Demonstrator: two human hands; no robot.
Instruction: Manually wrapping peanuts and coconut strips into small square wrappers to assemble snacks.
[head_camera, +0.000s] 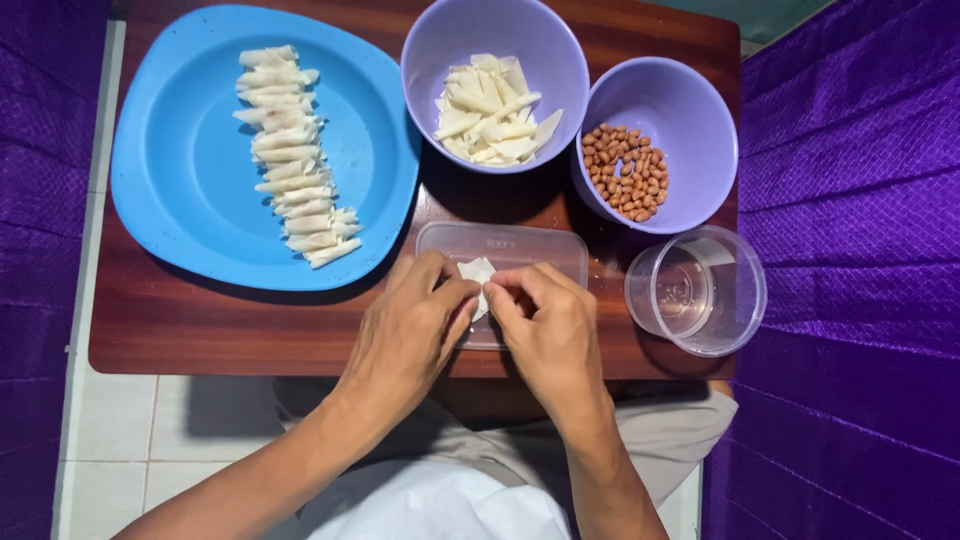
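My left hand (410, 330) and my right hand (548, 325) meet over a clear plastic lid (505, 245) at the table's near edge. Both pinch a small white wrapper piece (477, 272) between their fingertips; its lower part is hidden by my fingers. A blue plate (180, 170) to the left carries a row of rolled white wrappers (295, 150). Behind my hands, a purple bowl (495, 30) holds several loose white wrapper pieces (492, 110). A second purple bowl (690, 110) to the right holds peanuts (625, 170).
A clear plastic cup (697, 290) with a little water stands at the right near corner of the dark wooden table (200, 320). Purple cloth (850, 250) hangs on the right and on the left. White floor tiles (120, 430) show below the table.
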